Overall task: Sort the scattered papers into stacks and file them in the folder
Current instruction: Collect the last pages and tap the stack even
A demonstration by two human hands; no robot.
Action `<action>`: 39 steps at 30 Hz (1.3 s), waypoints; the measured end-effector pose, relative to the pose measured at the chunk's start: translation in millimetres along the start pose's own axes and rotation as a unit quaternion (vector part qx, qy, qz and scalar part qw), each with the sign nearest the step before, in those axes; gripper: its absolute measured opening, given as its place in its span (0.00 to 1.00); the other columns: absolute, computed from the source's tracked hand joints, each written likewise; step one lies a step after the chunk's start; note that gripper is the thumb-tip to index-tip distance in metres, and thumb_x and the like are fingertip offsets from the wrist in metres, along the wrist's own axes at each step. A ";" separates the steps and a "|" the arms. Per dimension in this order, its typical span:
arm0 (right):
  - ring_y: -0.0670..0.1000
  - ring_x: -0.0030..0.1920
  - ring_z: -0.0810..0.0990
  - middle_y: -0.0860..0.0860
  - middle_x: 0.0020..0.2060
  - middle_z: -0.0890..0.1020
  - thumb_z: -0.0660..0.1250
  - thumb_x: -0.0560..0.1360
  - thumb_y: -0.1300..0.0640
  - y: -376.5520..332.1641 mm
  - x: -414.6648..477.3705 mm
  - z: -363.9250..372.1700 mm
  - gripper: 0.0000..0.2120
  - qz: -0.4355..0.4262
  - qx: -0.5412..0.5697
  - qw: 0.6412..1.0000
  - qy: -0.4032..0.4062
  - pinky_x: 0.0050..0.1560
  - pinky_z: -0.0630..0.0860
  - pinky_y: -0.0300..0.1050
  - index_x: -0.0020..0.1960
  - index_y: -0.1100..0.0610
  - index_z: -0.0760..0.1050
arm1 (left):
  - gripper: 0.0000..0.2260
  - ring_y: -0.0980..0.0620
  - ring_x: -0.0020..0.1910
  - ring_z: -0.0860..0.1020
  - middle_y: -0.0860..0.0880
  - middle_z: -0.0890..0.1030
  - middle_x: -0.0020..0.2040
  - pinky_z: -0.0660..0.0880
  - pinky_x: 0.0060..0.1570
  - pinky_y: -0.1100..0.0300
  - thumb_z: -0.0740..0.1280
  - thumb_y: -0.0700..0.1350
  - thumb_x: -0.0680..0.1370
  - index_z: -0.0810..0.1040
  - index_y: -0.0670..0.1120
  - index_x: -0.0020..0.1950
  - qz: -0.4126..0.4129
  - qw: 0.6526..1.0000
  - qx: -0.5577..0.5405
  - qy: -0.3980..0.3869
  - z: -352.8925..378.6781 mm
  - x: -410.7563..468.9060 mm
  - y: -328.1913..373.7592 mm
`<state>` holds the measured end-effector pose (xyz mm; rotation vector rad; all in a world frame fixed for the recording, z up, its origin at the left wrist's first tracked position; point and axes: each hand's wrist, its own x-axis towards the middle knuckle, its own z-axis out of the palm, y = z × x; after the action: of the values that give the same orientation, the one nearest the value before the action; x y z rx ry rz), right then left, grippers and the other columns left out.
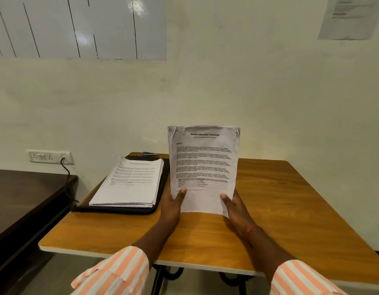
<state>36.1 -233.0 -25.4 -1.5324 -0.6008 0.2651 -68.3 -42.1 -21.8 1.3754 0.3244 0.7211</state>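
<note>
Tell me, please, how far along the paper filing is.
Done: one white printed paper stack lies on the open black folder. In hand: left hand and right hand hold a second white transcript stack upright. Left, probably: laying it in the folder and closing it.

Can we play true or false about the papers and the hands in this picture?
1. The left hand and right hand both hold the upright papers. True.
2. Their top page is headed "Sample Education Transcript". True.
3. The black folder has nothing on it. False: a stack of papers lies on it.
4. The black folder lies to the right of the upright papers. False: it lies to their left, on the wooden table.
</note>
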 end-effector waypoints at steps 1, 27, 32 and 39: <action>0.45 0.66 0.77 0.44 0.66 0.78 0.61 0.83 0.50 -3.3 1.3 -0.1 0.21 0.002 -0.002 1.000 0.001 0.59 0.78 0.41 0.76 0.47 0.65 | 0.20 0.49 0.58 0.83 0.48 0.83 0.61 0.83 0.48 0.57 0.70 0.49 0.80 0.72 0.49 0.72 -0.006 1.000 0.000 -0.001 0.8 1.8 1.9; 0.43 0.62 0.77 0.39 0.62 0.78 0.64 0.82 0.51 0.4 -2.4 0.6 0.18 -0.009 -0.037 0.999 0.023 0.55 0.77 0.38 0.71 0.43 0.67 | 0.24 0.54 0.62 0.79 0.53 0.79 0.66 0.81 0.49 0.63 0.70 0.47 0.81 0.68 0.52 0.75 0.024 0.996 0.079 -0.028 -8.8 0.0 -4.8; 0.43 0.62 0.79 0.41 0.63 0.80 0.66 0.82 0.55 3.1 -4.8 0.6 0.19 -0.020 -0.011 0.999 0.039 0.55 0.78 0.38 0.71 0.44 0.70 | 0.20 0.51 0.56 0.83 0.51 0.80 0.63 0.83 0.45 0.59 0.70 0.51 0.80 0.70 0.53 0.70 0.011 0.999 0.053 0.003 -1.8 4.3 12.0; 0.45 0.62 0.80 0.44 0.62 0.82 0.68 0.80 0.53 -1.5 2.4 -3.9 0.19 -0.028 0.011 0.999 0.022 0.57 0.80 0.43 0.70 0.46 0.71 | 0.18 0.54 0.53 0.83 0.53 0.81 0.60 0.81 0.39 0.66 0.64 0.54 0.83 0.71 0.50 0.71 0.095 0.990 0.099 0.015 6.6 31.1 62.9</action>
<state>39.8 -235.1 -23.2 -1.4947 -0.6025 0.1939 -58.4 -25.8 46.1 1.5998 0.2961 0.8857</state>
